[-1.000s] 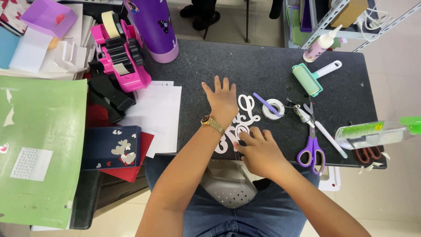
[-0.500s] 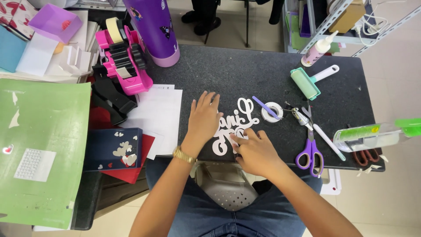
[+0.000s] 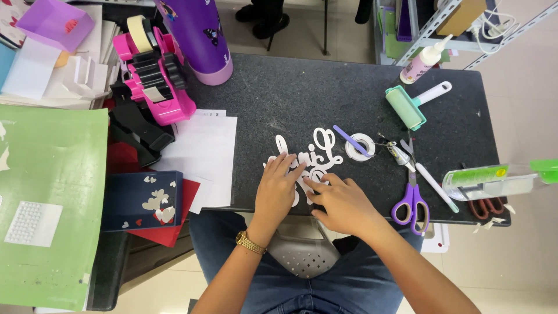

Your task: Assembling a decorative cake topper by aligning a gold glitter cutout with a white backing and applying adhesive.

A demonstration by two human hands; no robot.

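A white cut-out of looping script letters (image 3: 317,152) lies flat on the black speckled table (image 3: 302,99) near its front edge. My left hand (image 3: 278,189) rests palm down on the cut-out's left part, fingers spread over the letters. My right hand (image 3: 343,203) presses on the lower right part, its fingertips touching the paper beside the left hand's fingers. The lower letters are hidden under both hands. A gold watch sits on my left wrist.
Purple-handled scissors (image 3: 411,200), a white pen tool (image 3: 433,185), a tape roll (image 3: 360,146), a green roller (image 3: 407,107) and a glue bottle (image 3: 423,59) lie right of the cut-out. At the left are a pink tape dispenser (image 3: 157,75), a purple tumbler (image 3: 200,38), white sheets (image 3: 203,151) and a green mat (image 3: 46,197).
My left hand drew back from the far side of the cut-out towards the front edge and now lies on its left part. My right hand stayed on the lower right.
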